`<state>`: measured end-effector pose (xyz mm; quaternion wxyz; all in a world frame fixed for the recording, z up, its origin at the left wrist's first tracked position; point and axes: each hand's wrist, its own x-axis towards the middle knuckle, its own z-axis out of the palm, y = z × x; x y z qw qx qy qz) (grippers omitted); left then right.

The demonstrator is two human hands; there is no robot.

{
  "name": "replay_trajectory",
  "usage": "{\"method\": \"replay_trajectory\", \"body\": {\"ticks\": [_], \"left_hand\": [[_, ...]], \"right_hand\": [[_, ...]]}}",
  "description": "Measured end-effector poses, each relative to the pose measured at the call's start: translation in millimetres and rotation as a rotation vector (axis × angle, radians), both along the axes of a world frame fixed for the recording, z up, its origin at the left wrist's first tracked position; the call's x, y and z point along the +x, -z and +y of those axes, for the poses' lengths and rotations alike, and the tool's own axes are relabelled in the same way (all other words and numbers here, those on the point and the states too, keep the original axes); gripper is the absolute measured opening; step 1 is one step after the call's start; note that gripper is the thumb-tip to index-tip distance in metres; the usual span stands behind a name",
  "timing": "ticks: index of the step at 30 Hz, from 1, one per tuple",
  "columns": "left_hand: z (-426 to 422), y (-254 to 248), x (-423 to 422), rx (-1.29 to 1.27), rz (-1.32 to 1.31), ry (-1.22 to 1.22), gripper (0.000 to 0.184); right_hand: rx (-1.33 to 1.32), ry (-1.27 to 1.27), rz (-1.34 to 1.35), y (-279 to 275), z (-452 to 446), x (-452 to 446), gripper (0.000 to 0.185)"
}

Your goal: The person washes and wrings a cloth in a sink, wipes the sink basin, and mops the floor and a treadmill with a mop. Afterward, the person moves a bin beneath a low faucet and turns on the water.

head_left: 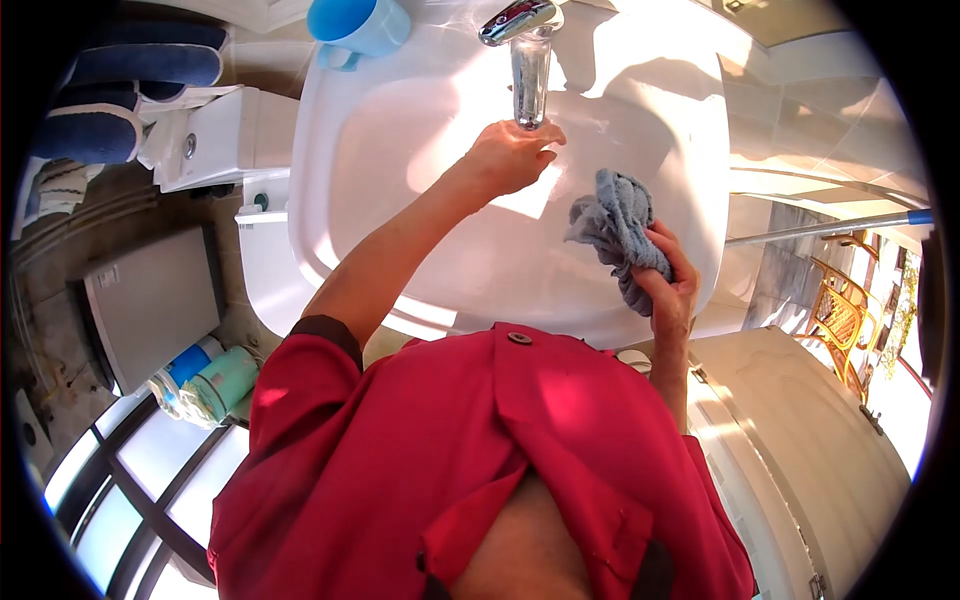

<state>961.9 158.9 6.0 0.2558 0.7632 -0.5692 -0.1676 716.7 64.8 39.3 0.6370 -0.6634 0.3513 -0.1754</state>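
Left hand (pixel 513 157) and right hand (pixel 672 280), head view: positioned well apart, with the left at the faucet (pixel 531 75) and the right near the right-hand wall of the white sink (pixel 400 240). I have the left forearm extended across the basin, placing the hand directly beneath the spout, palm bare, thumb parted from the partly bent fingers. Whether its fingertips contact the spout, I cannot tell. On the opposite side, I have the right hand clamped on a grey-blue cloth (pixel 622 225), gripped between thumb and fingers. The cloth is bunched and folded, its upper portion raised above the grip and a loose flap directed toward the basin's middle; its lower end hangs beside the thumb. A light blue cup (pixel 372 27) is located at the upper left edge of the sink, handle facing the basin. A metal pole (pixel 830 229) with a blue section extends to the right of the sink. Red garment (pixel 430 440) occupies the lower centre of my view.
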Motion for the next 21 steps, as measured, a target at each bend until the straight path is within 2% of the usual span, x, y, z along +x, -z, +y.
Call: {"method": "replay_trajectory", "body": {"ticks": [1,3,4,5,7,10,13,16,21], "left_hand": [[-4,1,5,0.176,0.308,-0.159,0.017],[-6,-5,20,0.283,0.887,-0.353,0.017],[-3,-2,21,0.218,0.987,-0.432,0.021],[0,-6,25,0.265,0.839,-0.397,0.026],[1,-19,25,0.220,0.938,-0.392,0.021],[7,-6,27,-0.047,1.044,-0.332,0.016],[13,-9,34,0.083,1.000,-0.382,0.019],[24,0,44,-0.176,0.658,-0.291,0.032],[25,-35,45,-0.567,0.549,-0.483,0.043]], "right_hand": [[0.010,0.013,-0.002,0,0,-1,0.038],[0.009,0.018,0.007,-1,-1,-2,0.038],[0.009,0.020,0.011,-1,-1,-2,0.038],[0.007,0.025,0.020,0,-2,-2,0.037],[0.005,0.027,0.038,1,-3,-2,0.037],[0.000,0.019,0.022,2,-4,1,0.038],[0.004,0.029,-0.029,5,-5,1,0.039],[-0.003,0.053,-0.041,1,-8,1,0.040],[-0.012,0.093,-0.059,-5,-12,-3,0.039]]}}
